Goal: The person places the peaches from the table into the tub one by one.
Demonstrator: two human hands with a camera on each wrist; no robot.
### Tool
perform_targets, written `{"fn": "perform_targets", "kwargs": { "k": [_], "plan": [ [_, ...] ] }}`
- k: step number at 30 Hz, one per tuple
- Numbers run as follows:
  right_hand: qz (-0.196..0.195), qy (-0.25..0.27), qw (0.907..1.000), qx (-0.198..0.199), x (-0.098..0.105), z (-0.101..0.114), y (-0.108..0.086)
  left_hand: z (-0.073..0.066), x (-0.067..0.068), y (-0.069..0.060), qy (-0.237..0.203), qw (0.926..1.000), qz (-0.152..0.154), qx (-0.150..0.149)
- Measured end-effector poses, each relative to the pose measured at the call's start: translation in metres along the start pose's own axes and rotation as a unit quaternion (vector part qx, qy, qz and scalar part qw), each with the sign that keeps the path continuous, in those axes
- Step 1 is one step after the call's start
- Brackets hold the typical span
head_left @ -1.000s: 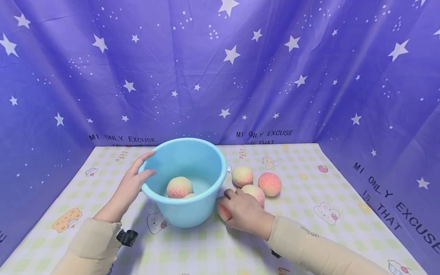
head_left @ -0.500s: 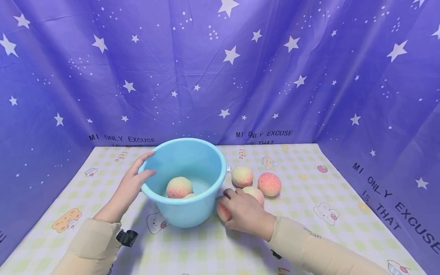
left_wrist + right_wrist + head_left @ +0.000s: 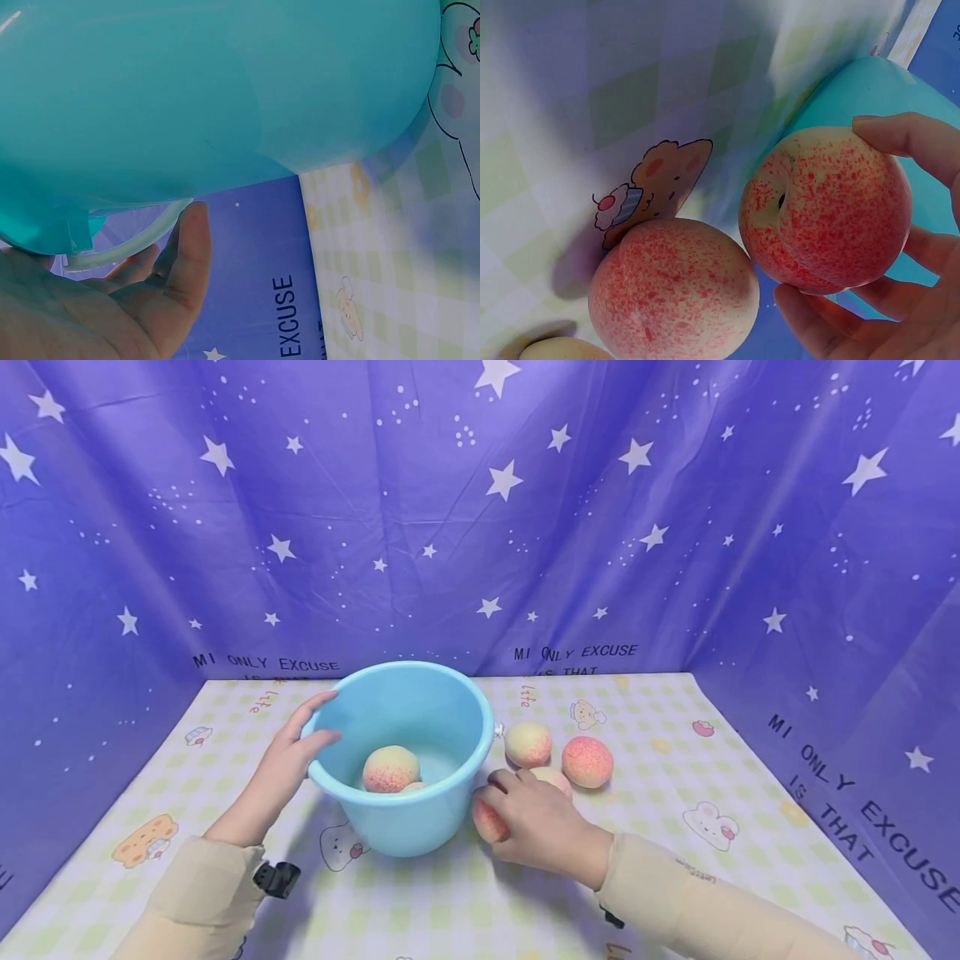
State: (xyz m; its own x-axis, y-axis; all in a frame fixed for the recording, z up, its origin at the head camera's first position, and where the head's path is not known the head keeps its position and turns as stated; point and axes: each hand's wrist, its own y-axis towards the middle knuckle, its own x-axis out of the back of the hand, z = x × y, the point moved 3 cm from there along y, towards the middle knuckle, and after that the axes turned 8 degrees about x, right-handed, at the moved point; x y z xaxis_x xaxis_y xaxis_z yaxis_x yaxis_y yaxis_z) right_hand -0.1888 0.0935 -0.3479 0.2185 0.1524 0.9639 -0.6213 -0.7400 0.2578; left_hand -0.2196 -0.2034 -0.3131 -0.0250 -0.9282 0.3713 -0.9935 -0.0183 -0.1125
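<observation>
A light blue bucket [image 3: 405, 822] stands upright with a yellow-pink peach [image 3: 392, 769] and part of another inside. My left hand [image 3: 273, 777] grips its left rim, thumb over the edge; in the left wrist view the hand [image 3: 142, 307] lies by the bucket wall [image 3: 225, 90] and a pale handle [image 3: 127, 247]. Right of the bucket, my right hand [image 3: 536, 827] holds a red peach [image 3: 490, 821]. The right wrist view shows that peach [image 3: 832, 210] between thumb and fingers of the hand [image 3: 907, 300], close beside another peach [image 3: 673, 289].
A yellowish peach [image 3: 528, 744] and a redder one [image 3: 588, 762] sit right of the bucket, behind a pale peach [image 3: 553, 779] partly covered by my right hand. The table has a checked cloth [image 3: 660, 860]; a purple starry curtain [image 3: 420, 510] stands behind it.
My right hand and forearm have shifted slightly to the right, and the pale peach beside the hand shows less. The left hand and bucket look unmoved.
</observation>
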Motion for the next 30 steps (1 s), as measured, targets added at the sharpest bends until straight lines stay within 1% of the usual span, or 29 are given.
{"fn": "perform_targets", "kwargs": {
  "k": [5, 13, 18, 30],
  "plan": [
    [-0.011, 0.016, 0.9998, 0.001, 0.006, 0.002, -0.002, 0.0, 0.0, 0.0, 0.001, 1.0, 0.0, 0.0],
    [-0.018, 0.075, 0.9968, -0.022, 0.014, 0.002, 0.0, 0.0, 0.0, -0.001, 0.001, 1.0, 0.0, -0.005],
    [-0.018, 0.081, 0.9961, -0.032, 0.019, 0.001, -0.002, 0.0, 0.0, 0.0, -0.001, 1.0, 0.0, -0.005],
    [-0.028, 0.085, 0.9959, -0.014, 0.029, 0.002, -0.01, -0.001, 0.0, 0.0, -0.002, 1.0, 0.0, 0.0]
  ]
}}
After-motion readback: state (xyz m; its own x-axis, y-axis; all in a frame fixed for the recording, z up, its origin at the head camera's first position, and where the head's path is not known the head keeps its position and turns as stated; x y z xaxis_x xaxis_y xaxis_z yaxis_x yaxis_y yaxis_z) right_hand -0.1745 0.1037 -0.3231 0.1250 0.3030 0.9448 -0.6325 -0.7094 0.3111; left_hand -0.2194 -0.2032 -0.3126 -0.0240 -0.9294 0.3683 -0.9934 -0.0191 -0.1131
